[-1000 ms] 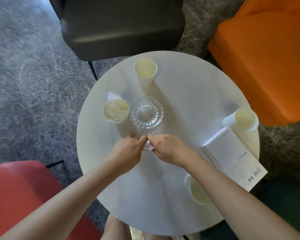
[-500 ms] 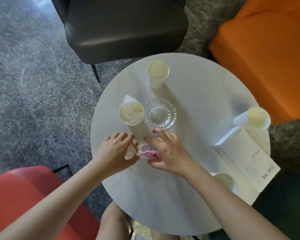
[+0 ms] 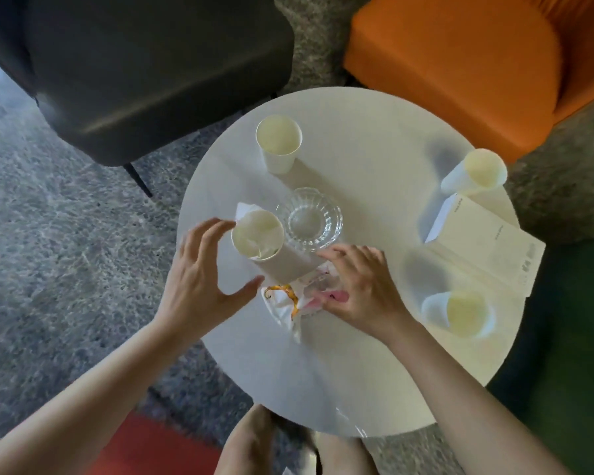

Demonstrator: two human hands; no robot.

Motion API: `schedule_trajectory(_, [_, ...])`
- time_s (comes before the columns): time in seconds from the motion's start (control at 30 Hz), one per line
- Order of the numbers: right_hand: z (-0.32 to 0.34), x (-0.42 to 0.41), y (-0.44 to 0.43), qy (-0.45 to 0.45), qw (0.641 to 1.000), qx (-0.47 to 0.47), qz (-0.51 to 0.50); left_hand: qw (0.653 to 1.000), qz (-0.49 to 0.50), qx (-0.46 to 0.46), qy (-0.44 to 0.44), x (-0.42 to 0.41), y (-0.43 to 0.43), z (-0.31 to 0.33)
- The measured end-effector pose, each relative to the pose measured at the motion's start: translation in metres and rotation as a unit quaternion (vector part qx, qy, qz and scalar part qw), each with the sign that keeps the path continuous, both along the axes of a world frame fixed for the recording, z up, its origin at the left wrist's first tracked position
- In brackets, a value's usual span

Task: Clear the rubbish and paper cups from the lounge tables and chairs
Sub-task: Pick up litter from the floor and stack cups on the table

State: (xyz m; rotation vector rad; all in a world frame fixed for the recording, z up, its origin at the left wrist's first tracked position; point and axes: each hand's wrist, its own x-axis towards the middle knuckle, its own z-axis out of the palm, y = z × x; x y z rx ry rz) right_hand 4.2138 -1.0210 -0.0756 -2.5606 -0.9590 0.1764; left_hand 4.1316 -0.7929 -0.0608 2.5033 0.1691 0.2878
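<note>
**Clearing barely begun**

My left hand (image 3: 199, 282) is spread wide and empty, just beside the tissue-stuffed cup (image 3: 258, 234). My right hand (image 3: 360, 289) pinches the crumpled wrapper (image 3: 288, 299) on the table (image 3: 323, 371). Nothing is cleared yet.

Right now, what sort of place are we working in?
Likely a lounge or café seating area: a small round table carrying paper cups, with a black chair and an orange chair set around it on grey carpet.
</note>
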Motion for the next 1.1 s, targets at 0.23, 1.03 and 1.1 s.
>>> schedule_trajectory(0.23, [0.005, -0.021, -0.032, -0.062, 0.996, 0.006, -0.067, 0.992, 0.031, -0.046, 0.112, 0.039, -0.016, -0.008])
schedule_trajectory(1.03, [-0.007, -0.028, -0.143, 0.005, 0.939, 0.145, -0.312, 0.968, -0.218, -0.12, 0.021, 0.07, -0.198, 0.073])
schedule_trajectory(1.1, [-0.01, -0.027, -0.136, -0.004, 0.938, 0.185, -0.295, 0.964, -0.235, -0.121, 0.031, 0.071, -0.208, 0.07])
